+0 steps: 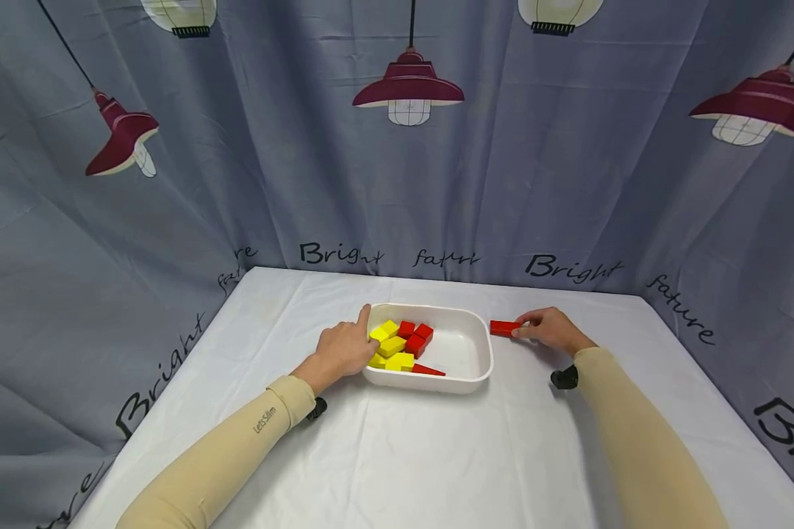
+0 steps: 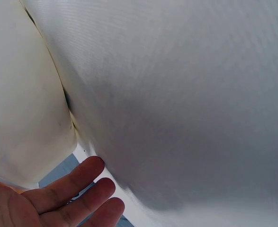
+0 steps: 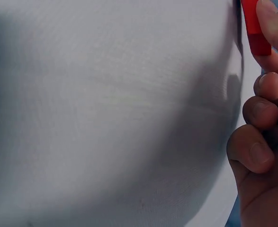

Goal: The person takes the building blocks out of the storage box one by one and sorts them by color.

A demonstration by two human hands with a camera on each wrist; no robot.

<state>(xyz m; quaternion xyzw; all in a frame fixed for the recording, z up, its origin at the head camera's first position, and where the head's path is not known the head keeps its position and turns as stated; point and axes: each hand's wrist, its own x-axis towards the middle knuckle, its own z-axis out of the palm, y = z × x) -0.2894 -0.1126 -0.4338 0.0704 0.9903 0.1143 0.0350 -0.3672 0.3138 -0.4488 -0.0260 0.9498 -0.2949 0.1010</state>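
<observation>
1. Red block (image 1: pixel 501 328), head view: pinched in the right hand (image 1: pixel 549 328), 3 o'clock of the white box (image 1: pixel 465 354); left hand (image 1: pixel 342 349) touches its 9 o'clock rim.
2. Left wrist: fingers (image 2: pixel 77 178) straight, apart, 7 o'clock.
3. Right wrist: block thumb-pinched, 2 o'clock.

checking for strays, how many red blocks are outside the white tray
1: a red block, pinched in the right hand, beside the right end of the white tray. Any other beneath the hands would be hidden.
</observation>
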